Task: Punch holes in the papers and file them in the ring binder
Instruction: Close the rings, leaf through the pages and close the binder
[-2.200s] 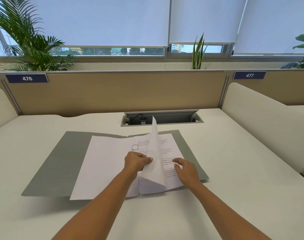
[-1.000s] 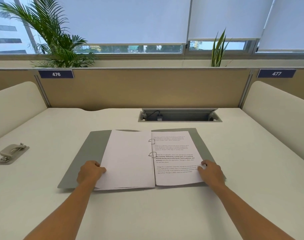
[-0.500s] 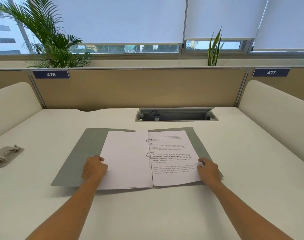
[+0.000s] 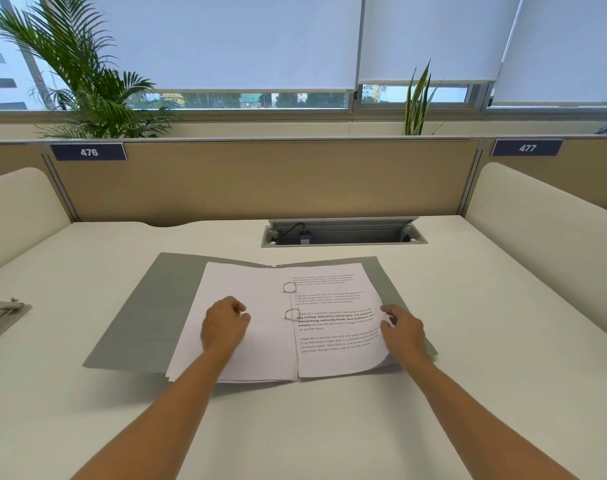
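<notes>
view: head only, looking down at a desk
ring binder (image 4: 149, 306): grey, laid open and flat on the white desk (image 4: 295, 427), centre of frame, in front of both arms
rings (image 4: 290, 287): two metal rings seen at the spine, closed as far as can be told, one behind the other
papers (image 4: 260, 351): threaded on the rings; blank backs stacked on the left side, printed sheet (image 4: 336, 327) on top at the right
printed text: several short paragraphs, partly legible; "Village life is a peaceful, close-knit, and nature-connected way of living" is read, with a bold run "Defined by a slower pace, it is centered around strong community bonds"; smaller lines too fine to be read
left hand (image 4: 224, 323): rested on the blank left stack, fingers curled together, thumb against them; nothing seen to be held
right hand (image 4: 402, 329): placed at the right edge of the printed sheet, fingers bent over that edge; whether the sheet is pinched cannot be told; lower right corner of the sheet is seen slightly raised
hole punch (image 4: 1, 318): grey, on the desk at far left, well apart from the binder, partly cut by the frame
labels: dark plate "476" (image 4: 88, 152) on the partition at left, dark plate "477" (image 4: 527, 147) at right
cable box (image 4: 343, 233): lid open, set in the desk behind the binder, black plug inside
plants: palm (image 4: 87, 81) at left and narrow-leaved plant (image 4: 418, 98) at right, behind the partition
</notes>
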### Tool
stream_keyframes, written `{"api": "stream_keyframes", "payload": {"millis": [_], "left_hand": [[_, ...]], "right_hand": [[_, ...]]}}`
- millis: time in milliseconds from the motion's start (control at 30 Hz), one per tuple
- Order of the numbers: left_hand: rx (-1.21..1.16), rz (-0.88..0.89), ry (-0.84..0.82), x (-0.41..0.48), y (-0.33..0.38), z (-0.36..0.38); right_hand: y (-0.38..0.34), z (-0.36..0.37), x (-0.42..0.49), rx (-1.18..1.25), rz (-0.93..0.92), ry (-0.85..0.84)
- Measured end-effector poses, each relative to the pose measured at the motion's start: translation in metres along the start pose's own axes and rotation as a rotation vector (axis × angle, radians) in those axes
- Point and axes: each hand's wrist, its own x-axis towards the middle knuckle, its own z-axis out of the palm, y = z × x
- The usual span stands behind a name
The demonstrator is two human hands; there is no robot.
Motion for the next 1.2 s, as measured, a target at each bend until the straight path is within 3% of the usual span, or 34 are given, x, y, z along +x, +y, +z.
{"api": "stream_keyframes", "payload": {"millis": [133, 267, 400, 733, 1000, 1200], "left_hand": [[-0.212, 0.087, -0.195, -0.011, 0.036, 0.022], [-0.481, -0.013, -0.487, -0.025, 0.069, 0.045], [-0.581, -0.102, -0.605, -0.039, 0.090, 0.064], [-0.637, -0.224, -0.611, -0.047, 0.103, 0.076], [-0.551, -0.199, -0.533, -0.043, 0.101, 0.079], [-0.577, -0.221, -0.495, -0.032, 0.092, 0.066]], "right_hand": [[-0.008, 0.003, -0.005, 0.126, -0.065, -0.028], [-0.017, 0.009, -0.012, 0.208, -0.131, -0.068], [-0.022, 0.014, -0.017, 0.231, -0.166, -0.108], [-0.021, 0.018, -0.023, 0.327, -0.151, -0.208], [-0.018, 0.017, -0.019, 0.331, -0.143, -0.216], [-0.006, 0.014, -0.010, 0.137, -0.122, -0.135]]}}
